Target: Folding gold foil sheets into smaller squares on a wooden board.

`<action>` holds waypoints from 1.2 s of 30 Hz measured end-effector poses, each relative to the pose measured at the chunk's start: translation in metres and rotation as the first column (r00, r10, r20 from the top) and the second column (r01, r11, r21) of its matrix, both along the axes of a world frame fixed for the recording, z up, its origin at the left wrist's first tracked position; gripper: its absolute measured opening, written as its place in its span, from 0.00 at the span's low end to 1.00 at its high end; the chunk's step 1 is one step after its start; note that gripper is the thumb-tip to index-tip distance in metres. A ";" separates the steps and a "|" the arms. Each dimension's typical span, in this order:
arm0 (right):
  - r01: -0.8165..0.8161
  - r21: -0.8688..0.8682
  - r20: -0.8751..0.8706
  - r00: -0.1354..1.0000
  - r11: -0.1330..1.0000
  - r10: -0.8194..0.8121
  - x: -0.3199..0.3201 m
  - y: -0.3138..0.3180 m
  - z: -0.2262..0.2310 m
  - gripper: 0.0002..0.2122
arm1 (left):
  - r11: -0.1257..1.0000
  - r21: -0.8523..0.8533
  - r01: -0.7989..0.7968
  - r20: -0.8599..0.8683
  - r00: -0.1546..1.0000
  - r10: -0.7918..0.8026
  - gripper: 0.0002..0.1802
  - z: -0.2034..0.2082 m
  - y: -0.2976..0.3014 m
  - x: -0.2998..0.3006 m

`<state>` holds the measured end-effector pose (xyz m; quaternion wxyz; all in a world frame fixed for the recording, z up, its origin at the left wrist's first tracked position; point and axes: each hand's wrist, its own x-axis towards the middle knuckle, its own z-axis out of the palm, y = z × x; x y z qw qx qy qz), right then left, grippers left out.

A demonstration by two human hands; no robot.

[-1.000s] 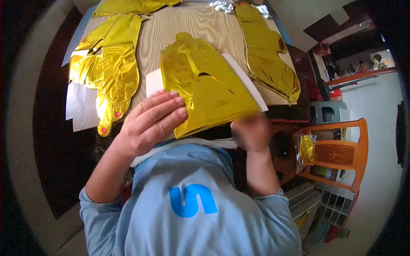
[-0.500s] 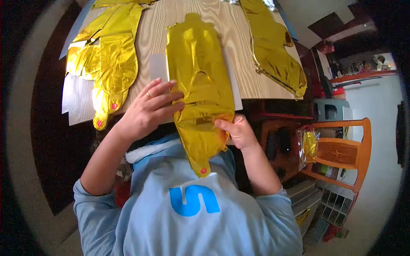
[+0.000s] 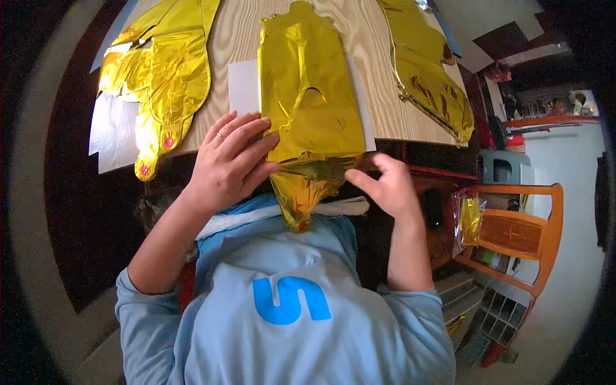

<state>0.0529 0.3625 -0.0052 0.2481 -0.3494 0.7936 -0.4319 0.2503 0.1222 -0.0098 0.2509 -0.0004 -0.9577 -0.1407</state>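
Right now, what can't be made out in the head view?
Head view:
- White sheet: mostly covered by the gold foil.
- Foil piece at left: far end cut off by the picture's top edge.
- Right hand: some fingertips hidden by the hand itself.
- Shelf items: too small.

- We count two hands: one left hand (image 3: 234, 157) and one right hand (image 3: 388, 186);
- we see one ring (image 3: 220, 135), on the left hand;
- one tabletop (image 3: 237, 38);
- three patches of gold foil: one middle foil piece (image 3: 308, 109), one right foil piece (image 3: 430, 83), and the left foil (image 3: 176, 77), whose overlapping layers we cannot number;
- three red dots (image 3: 169, 142): two at left, one on the middle foil piece's tail;
- two pale edges (image 3: 242, 86) beside the middle foil piece; whether from one board or two, we cannot tell;
- one clear packet (image 3: 470, 218), its gold contents uncountable to us;
- one wooden chair (image 3: 553, 237);
- one grey stool (image 3: 500, 168).
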 end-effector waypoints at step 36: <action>-0.399 0.036 -0.876 0.428 0.916 0.221 -0.030 -0.035 -0.014 0.17 | 0.990 -0.117 0.074 -0.138 0.986 -0.090 0.22 -0.013 -0.006 -0.008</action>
